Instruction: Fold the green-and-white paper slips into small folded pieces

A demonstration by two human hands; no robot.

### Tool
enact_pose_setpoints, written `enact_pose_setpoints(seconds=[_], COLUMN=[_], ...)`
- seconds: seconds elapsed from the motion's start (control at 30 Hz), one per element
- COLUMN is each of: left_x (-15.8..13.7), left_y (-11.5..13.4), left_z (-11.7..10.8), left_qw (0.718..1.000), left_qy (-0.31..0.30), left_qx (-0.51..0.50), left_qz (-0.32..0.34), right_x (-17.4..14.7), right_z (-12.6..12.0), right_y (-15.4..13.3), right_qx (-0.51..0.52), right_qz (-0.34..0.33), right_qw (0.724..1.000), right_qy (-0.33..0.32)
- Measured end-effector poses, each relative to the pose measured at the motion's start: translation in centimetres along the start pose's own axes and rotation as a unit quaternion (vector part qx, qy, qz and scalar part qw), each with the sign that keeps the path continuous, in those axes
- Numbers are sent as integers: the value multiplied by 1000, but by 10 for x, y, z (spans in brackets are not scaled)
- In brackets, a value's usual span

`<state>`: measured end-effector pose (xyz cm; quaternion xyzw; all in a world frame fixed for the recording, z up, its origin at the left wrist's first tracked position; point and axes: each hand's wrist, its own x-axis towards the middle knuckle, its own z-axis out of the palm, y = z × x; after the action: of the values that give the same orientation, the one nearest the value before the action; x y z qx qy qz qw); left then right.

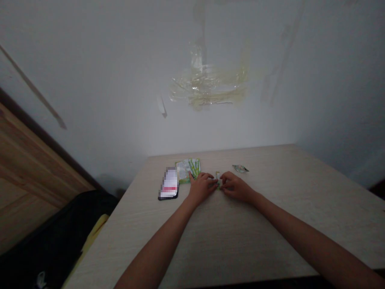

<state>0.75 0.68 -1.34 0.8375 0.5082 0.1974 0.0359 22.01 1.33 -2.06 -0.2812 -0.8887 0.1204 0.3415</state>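
left grip nearly closed, right grip likewise, both holding small strip

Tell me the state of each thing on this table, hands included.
Left hand: fingers bent, grip unclear.
Right hand: fingers curled, grip unclear.
Small green piece: between both hands' fingertips.
Phone: face up, screen lit.
Green printed sheet: lying flat.
Small packet: lying apart; sealed or open, can't tell.

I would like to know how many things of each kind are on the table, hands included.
Hands: 2 (left hand, right hand)
Phone: 1
Green printed material, counted as one: 1
Small piece between the hands: 1
Small packet or wrapper, farther right: 1
Total: 6
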Motion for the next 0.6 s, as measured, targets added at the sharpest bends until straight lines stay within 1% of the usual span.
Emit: enact_pose_setpoints(seconds=[0.4,0.6], left_x=[0,0], left_y=[1,1], left_z=[0,1], left_qw=[1000,1000], left_qy=[2,6], left_qx=[3,-2], left_qz=[-2,-3], right_x=[-2,-3], right_z=[-3,-3], right_y=[1,2], right_qx=[28,45], right_qz=[-9,-4], right_qw=[999,998], right_qy=[-31,-43])
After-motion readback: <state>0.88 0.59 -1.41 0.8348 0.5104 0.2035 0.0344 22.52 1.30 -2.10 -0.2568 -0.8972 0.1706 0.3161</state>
